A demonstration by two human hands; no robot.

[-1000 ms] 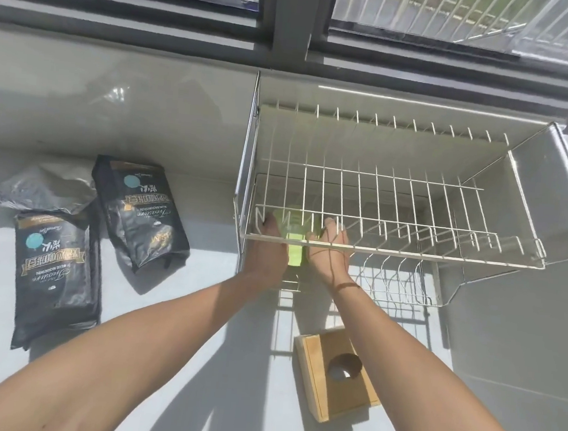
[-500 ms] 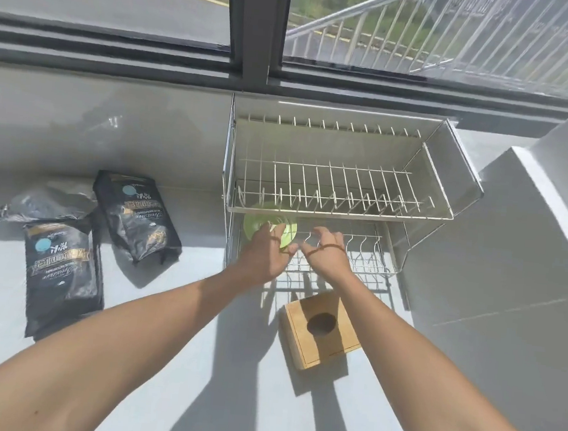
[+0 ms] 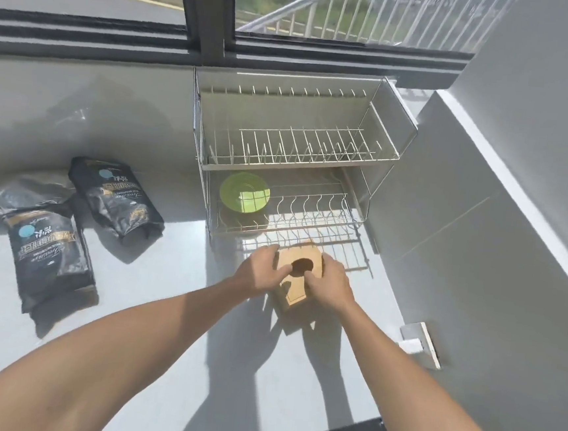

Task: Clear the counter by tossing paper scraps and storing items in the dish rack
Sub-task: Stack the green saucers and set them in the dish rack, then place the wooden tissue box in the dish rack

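A two-tier wire dish rack (image 3: 380, 155) stands against the back wall under the window. A green bowl (image 3: 245, 193) rests at the left end of its lower tier. In front of the rack a small wooden board with a round hole (image 3: 300, 271) is tilted up off the grey counter (image 3: 163, 325). My left hand (image 3: 260, 270) grips the board's left edge and my right hand (image 3: 330, 281) grips its right edge. Both hands cover the board's sides.
Three dark coffee bags lie on the counter at the left: one (image 3: 117, 197) nearest the rack, one (image 3: 49, 256) in front, one (image 3: 20, 192) behind. A white wall rises on the right, with a small white fitting (image 3: 419, 344) at its foot.
Both hands let go of the green bowl in the rack's lower tier and drew back to the wooden board. They now hold it by its two sides, lifted at one end.
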